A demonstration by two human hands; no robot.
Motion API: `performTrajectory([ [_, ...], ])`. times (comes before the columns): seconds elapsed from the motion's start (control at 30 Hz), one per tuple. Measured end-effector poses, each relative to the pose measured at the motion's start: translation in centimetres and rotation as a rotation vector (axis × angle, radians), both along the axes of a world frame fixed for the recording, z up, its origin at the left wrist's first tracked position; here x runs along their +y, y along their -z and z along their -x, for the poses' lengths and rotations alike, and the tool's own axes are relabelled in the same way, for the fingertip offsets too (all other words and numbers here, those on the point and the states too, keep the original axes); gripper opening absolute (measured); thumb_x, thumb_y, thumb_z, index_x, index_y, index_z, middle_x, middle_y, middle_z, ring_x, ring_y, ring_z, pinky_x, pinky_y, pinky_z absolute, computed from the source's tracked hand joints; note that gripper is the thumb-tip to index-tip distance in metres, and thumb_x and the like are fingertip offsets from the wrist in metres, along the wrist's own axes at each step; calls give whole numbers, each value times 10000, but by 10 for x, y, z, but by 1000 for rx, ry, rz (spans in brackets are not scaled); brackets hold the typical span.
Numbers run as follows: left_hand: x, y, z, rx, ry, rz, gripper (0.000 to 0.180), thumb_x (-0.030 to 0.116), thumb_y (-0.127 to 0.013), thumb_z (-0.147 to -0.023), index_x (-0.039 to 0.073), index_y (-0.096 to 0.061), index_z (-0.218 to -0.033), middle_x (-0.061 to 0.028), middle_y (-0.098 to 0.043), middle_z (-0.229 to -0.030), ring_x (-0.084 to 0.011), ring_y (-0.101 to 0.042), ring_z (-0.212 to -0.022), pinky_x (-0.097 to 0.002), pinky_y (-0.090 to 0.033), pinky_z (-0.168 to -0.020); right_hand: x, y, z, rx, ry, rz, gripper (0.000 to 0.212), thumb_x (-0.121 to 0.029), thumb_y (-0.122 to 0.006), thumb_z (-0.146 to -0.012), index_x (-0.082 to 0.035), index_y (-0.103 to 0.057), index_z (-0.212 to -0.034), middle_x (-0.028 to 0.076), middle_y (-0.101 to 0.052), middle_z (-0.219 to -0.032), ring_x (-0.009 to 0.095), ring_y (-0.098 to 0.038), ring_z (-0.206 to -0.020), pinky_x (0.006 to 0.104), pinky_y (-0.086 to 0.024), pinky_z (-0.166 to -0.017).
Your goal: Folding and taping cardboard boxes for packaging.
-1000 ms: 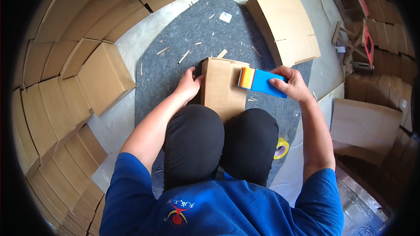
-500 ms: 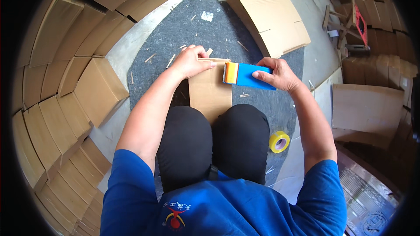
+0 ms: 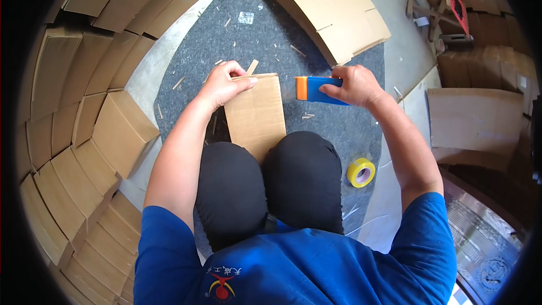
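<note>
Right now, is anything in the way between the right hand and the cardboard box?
Only the blue-and-orange tape dispenser that the right hand holds. Past its orange end, no obstacle shows before the cardboard box; something faint and see-through, perhaps tape, seems to cross the gap.

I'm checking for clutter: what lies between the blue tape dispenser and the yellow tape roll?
In the head view, dark grey mat lies between the blue tape dispenser and the yellow tape roll.
</note>
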State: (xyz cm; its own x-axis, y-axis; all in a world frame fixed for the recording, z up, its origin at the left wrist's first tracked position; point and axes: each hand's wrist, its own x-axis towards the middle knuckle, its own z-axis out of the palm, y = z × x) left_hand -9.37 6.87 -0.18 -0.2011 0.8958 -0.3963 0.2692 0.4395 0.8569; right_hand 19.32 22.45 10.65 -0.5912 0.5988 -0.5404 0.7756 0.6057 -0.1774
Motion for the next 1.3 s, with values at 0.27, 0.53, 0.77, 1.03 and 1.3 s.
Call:
performTrajectory([
  [0.27, -2, 0, -3, -2, -42, -49, 348, 312, -861, -726, 31, -687, -835, -96, -627, -915, -188, -621, -855, -328, -519, -776, -83, 1, 57, 5, -99, -182, 361, -338, -655, -839, -32, -615, -1026, 142, -703, -781, 304, -712, -743, 418, -569, -676],
  [0.53, -28, 28, -9, -470, -558, -78, 608, 577, -474, -997, 66, -580, -1309, -146, -531, -1369, -217, -455, -1292, -365, -313, -1117, -82, 82, 42, 280, -223, -137, 655, -216, -617, -819, -36, -441, -1424, 159, -701, -833, 300, -702, -708, 445, -538, -615],
  [0.77, -46, 129, 8, -445, -702, 310, 731, 615, -466, -967, 35, -505, -1411, -197, -515, -1442, -320, -485, -1336, -442, -369, -1104, -89, 126, 59, 72, -213, -88, 369, -257, -589, -856, -26, -548, -1141, 164, -710, -880, 318, -710, -800, 465, -547, -688],
  [1.03, -72, 64, 20, 289, -309, 446, 376, 303, -626, -924, 93, -677, -1231, -180, -660, -1260, -333, -610, -1209, -399, -478, -1009, -76, 89, -11, 90, 479, -123, 468, -366, -601, -782, -64, -662, -1135, 191, -725, -1005, 350, -703, -965, 463, -537, -859],
  [1.3, -86, -142, -22, -111, -446, -241, 278, 166, -527, -1024, 14, -625, -1234, -58, -635, -1125, -121, -575, -953, -273, -466, -869, -86, -48, -83, 1141, 659, 102, 374, -222, -739, -861, 18, -680, -1142, 63, -705, -966, 113, -635, -884, 273, -519, -821],
])
